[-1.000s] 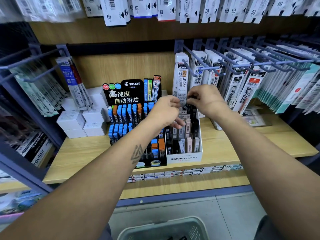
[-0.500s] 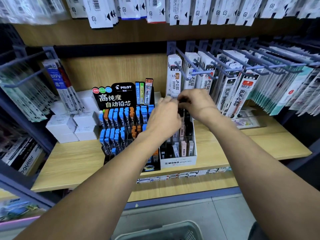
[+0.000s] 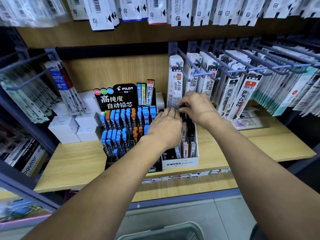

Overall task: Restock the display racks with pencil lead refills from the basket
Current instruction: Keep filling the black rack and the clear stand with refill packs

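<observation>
A white MONO display rack (image 3: 180, 163) with black and pink lead refill cases stands on the wooden shelf (image 3: 72, 163). Left of it is a black PILOT display rack (image 3: 121, 101) filled with blue and orange refill cases. My left hand (image 3: 164, 129) lies flat over the back rows of the MONO rack, fingers straight. My right hand (image 3: 197, 106) pinches a small black refill case (image 3: 181, 106) at the rack's far end. The grey basket (image 3: 164, 231) shows its rim at the bottom edge.
Metal hooks (image 3: 225, 66) with hanging pen refill packs jut out on the right above the shelf. More hooks with packs stick out at left (image 3: 34, 78). White boxes (image 3: 72, 127) are stacked left of the PILOT rack. Packs hang overhead.
The view shifted slightly. My left hand flattened out over the MONO rack's back rows. My right hand stayed at the rack's far end, holding the black case.
</observation>
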### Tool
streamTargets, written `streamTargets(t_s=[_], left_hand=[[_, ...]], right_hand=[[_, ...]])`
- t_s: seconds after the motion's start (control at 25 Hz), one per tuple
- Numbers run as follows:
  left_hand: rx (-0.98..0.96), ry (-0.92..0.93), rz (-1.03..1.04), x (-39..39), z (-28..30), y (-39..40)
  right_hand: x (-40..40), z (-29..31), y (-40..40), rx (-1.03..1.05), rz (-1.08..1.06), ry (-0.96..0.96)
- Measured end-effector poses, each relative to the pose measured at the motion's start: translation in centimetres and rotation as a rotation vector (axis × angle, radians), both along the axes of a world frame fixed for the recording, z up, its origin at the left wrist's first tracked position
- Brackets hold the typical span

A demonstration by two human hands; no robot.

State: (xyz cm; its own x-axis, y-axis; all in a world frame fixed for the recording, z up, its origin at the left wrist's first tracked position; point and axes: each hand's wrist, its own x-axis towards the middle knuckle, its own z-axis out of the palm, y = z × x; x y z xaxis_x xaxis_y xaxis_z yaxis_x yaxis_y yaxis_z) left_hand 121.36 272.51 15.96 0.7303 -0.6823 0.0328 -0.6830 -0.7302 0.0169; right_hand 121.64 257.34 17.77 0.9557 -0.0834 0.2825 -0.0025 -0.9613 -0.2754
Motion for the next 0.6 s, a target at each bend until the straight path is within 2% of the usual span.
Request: streamTargets(t_s=[0.12, 0.32, 0.6], left_hand=[[-0.007, -0.01, 0.004, 0.14, 0.01, -0.07], [-0.009, -0.016, 0.011, 0.35, 0.14, 0.02], [-0.06, -0.022, 0.007, 0.34, 0.6, 0.39]], right_hand=[[-0.01, -0.33, -0.05, -0.009, -0.002, -0.025], [0.37, -0.38, -0.09, 0.088, -0.073, -0.027], [0.19, 0.09, 0.18, 0.007, -0.032, 0.014]])
